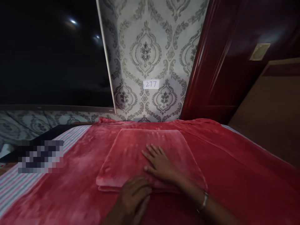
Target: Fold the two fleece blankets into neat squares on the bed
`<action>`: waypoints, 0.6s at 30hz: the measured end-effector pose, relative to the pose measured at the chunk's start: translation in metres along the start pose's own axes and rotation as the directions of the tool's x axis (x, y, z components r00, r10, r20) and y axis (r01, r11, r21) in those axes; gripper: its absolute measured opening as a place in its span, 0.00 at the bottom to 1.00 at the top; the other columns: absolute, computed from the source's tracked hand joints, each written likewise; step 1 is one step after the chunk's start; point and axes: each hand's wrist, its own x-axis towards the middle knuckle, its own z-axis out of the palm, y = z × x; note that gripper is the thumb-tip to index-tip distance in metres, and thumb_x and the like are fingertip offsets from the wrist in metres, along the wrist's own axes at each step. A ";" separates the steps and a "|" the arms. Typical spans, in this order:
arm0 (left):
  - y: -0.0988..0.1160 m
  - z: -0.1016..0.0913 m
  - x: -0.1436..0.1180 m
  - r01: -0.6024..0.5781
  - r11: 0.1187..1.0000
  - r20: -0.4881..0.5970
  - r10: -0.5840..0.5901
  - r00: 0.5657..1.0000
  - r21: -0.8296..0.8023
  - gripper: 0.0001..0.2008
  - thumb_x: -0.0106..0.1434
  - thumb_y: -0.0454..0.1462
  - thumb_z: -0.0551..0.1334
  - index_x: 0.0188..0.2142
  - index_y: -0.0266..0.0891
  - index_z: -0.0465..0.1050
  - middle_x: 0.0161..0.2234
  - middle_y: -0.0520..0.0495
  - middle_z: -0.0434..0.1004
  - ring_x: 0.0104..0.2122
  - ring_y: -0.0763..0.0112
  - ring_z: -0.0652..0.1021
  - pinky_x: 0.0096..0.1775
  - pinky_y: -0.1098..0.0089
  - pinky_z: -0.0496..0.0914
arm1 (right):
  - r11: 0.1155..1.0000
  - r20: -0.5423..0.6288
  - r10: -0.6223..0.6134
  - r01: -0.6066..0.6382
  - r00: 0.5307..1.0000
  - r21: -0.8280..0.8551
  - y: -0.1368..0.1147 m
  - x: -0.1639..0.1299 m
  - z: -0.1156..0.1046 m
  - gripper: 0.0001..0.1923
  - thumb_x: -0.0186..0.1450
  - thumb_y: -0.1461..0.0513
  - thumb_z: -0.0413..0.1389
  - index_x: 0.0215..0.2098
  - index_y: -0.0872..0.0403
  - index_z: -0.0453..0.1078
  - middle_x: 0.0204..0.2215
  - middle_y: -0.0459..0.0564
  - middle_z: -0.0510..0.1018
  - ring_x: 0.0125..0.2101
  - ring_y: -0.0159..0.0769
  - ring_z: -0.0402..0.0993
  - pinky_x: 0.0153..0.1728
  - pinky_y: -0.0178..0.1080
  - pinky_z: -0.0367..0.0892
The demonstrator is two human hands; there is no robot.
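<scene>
The cloth (124,159) is pinkish red, the spread (227,175) deeper red with pale pink mottling, the sheet (17,190) white with pink and blue-grey stripes; the wallpaper (145,53) pale grey with darker damask, the screen (51,59) black, the panel (234,40) dark red

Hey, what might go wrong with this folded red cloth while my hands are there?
Your right hand is spread over the folded red cloth, so sliding it could wrinkle the top. Your left hand is curled at the near edge; a tug there might misalign the layers.
</scene>
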 end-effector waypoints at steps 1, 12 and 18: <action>-0.004 -0.009 0.010 0.056 0.998 0.038 -0.054 0.998 -0.040 0.15 0.66 0.30 0.55 0.48 0.44 0.73 0.46 0.47 0.82 0.48 0.70 0.79 0.52 0.67 0.73 | 0.999 0.020 -0.043 0.042 0.999 0.020 -0.007 -0.014 0.003 0.35 0.71 0.45 0.48 0.72 0.45 0.47 0.72 0.54 0.44 0.71 0.51 0.37 0.67 0.60 0.39; -0.115 0.017 0.175 0.355 0.913 0.572 -0.402 0.715 0.199 0.23 0.64 0.39 0.57 0.59 0.41 0.71 0.60 0.45 0.72 0.57 0.59 0.73 0.59 0.62 0.67 | 0.911 -0.237 0.007 0.091 0.971 0.401 0.010 -0.035 -0.056 0.21 0.72 0.58 0.45 0.60 0.45 0.70 0.51 0.48 0.79 0.50 0.40 0.75 0.54 0.44 0.68; -0.133 0.063 0.164 0.442 0.801 0.358 -0.582 0.730 0.404 0.26 0.70 0.45 0.49 0.62 0.38 0.65 0.64 0.34 0.64 0.65 0.46 0.62 0.64 0.38 0.50 | 0.847 -0.660 0.505 -0.172 0.556 0.504 0.097 0.004 -0.016 0.24 0.64 0.60 0.47 0.56 0.58 0.70 0.50 0.61 0.77 0.48 0.46 0.74 0.51 0.50 0.69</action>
